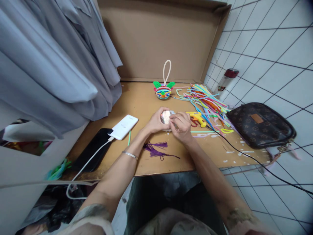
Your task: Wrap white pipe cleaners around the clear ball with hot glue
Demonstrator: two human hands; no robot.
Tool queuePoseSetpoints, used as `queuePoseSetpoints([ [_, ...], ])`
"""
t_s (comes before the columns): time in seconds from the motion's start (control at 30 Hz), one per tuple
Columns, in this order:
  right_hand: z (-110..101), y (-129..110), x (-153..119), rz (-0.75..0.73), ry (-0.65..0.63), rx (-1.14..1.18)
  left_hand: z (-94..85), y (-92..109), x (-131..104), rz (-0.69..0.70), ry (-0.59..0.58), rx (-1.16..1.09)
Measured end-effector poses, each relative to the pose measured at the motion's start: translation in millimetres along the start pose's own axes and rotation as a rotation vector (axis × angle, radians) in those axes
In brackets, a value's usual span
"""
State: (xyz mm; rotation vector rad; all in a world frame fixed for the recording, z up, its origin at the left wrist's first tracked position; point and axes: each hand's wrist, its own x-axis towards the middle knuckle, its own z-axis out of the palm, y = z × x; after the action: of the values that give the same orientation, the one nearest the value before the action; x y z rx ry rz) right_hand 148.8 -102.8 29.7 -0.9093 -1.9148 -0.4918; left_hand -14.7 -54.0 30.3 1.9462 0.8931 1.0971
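Above the middle of the table, my left hand (pixel 156 120) is closed around a small round piece (pixel 166 117) with cream strips across its face and a pale rim. My right hand (pixel 181 125) is pinched against the right side of that piece; whatever lies between its fingertips is too small to make out. Just beyond both hands sits a colourful animal-head ornament (pixel 163 92) with green ears and a white loop on top. A yellow glue gun (pixel 197 118) lies right beside my right hand. Purple tassels (pixel 156 150) rest on the table nearer to me.
Pipe cleaners (pixel 207 101) are heaped at the back right, near a red-capped bottle (pixel 226 81). A brown patterned bag (pixel 262 125) occupies the right end. On the left, a white power bank (pixel 124 126) with a cable overlaps a black phone (pixel 94 151). Grey cloth (pixel 61 58) hangs at left.
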Motion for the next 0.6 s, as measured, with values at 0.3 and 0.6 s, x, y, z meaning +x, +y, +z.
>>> queuePoseSetpoints([
  [0.3, -0.1, 0.9, -0.8, 0.011, -0.047, 0.011, -0.6, -2.6, 0.0, -0.026, -0.028, -0.044],
  [0.6, -0.9, 2.0, -0.1, 0.022, -0.024, 0.020, -1.6, -5.4, 2.7, 0.171, 0.050, 0.214],
])
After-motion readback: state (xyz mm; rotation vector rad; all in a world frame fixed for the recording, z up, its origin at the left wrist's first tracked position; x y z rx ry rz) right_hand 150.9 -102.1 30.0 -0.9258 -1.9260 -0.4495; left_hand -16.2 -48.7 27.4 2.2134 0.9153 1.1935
